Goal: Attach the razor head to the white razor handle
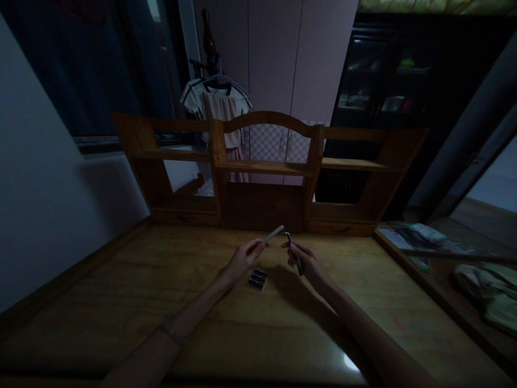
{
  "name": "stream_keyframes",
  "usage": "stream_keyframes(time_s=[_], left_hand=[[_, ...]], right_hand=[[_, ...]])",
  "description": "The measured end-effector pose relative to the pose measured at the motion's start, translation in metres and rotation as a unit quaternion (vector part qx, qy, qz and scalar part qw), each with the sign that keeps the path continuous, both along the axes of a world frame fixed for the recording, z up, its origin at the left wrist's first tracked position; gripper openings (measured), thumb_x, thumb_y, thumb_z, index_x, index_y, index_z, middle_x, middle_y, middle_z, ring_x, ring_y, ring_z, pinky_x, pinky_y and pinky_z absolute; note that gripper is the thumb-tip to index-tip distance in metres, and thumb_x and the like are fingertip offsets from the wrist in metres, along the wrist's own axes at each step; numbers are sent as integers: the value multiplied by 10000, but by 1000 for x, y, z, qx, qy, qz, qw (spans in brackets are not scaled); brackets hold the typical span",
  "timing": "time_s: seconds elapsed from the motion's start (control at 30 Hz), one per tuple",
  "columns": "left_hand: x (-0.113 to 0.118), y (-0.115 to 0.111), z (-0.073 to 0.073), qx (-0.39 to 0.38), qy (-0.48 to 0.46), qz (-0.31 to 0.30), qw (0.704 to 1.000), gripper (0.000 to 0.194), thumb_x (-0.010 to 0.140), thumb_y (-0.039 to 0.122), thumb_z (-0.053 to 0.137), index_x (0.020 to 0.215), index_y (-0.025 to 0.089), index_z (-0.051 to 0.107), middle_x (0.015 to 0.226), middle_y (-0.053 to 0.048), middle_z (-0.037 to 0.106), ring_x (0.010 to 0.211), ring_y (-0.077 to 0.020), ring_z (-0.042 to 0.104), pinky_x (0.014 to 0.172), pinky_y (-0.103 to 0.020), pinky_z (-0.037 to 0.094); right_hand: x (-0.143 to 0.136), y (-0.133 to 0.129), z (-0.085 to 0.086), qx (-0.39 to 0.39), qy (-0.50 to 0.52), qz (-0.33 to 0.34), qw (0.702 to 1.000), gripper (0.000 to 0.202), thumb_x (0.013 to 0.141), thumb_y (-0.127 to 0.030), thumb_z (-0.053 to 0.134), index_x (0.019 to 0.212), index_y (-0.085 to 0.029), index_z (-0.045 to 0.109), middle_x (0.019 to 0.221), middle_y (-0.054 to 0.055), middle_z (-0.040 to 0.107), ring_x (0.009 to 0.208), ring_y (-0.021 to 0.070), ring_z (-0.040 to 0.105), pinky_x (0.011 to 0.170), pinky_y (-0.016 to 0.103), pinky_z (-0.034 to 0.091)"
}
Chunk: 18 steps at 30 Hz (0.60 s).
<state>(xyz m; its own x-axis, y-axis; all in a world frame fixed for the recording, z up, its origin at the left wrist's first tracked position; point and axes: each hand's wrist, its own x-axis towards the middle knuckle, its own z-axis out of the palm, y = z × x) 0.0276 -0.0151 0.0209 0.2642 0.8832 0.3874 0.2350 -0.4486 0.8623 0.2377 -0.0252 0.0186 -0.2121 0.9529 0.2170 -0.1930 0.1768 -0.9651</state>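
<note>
My left hand [247, 257] is closed on one end of a slim pale stick [274, 234], which points up and to the right. In my right hand [307, 260] is a thin dark-handled tool [299, 264] with a bent metal tip, gripped between thumb and fingers. The tip is close to the stick's free end; whether they touch is too small to tell. Below my left hand, on the wooden tabletop [210, 334], lies a small clear pack [257, 279] with several dark strips in it.
A wooden shelf unit [262, 168] stands along the back edge of the tabletop. Beyond the raised right edge lie a plastic-wrapped bundle [424, 235] and a pale cloth bag [490, 293]. A white wall [60, 215] borders the left side.
</note>
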Motion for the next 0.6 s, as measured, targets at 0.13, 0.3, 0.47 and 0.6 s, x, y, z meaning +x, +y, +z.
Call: stream_keyframes(time_s=[0.13, 0.3, 0.47, 0.6], left_hand=[[0, -1, 1, -8, 0, -11, 1000, 374, 874, 465, 451, 964, 151, 635, 739, -8, 556, 675, -133, 464, 610, -217, 356], [0, 0, 0, -6, 0, -1, 1000, 373, 877, 464, 448, 973, 156, 635, 749, -12, 560, 683, -134, 467, 622, -222, 361], [1, 1, -1, -6, 4, -8, 1000, 393, 873, 480, 444, 962, 149, 636, 724, -7, 541, 651, -129, 445, 586, -217, 343], [1, 0, -1, -8, 2, -2, 1000, 392, 872, 483, 444, 956, 150, 633, 715, -4, 537, 654, -132, 452, 586, -216, 345]], right_hand=[[-1, -1, 1, 1, -1, -5, 1000, 340, 806, -483, 579, 914, -168, 649, 640, -27, 437, 552, 104, 411, 546, 256, 330], [-1, -1, 0, -4, 4, 5, 1000, 355, 812, -475, 576, 950, -156, 648, 660, -17, 429, 566, 103, 409, 540, 248, 329], [-1, 1, -3, 6, -15, -11, 1000, 403, 804, -518, 563, 956, -155, 650, 640, -16, 422, 563, 108, 405, 527, 242, 338], [-2, 1, -3, 9, -15, -10, 1000, 399, 801, -520, 566, 940, -155, 648, 625, -23, 416, 550, 105, 401, 528, 245, 340]])
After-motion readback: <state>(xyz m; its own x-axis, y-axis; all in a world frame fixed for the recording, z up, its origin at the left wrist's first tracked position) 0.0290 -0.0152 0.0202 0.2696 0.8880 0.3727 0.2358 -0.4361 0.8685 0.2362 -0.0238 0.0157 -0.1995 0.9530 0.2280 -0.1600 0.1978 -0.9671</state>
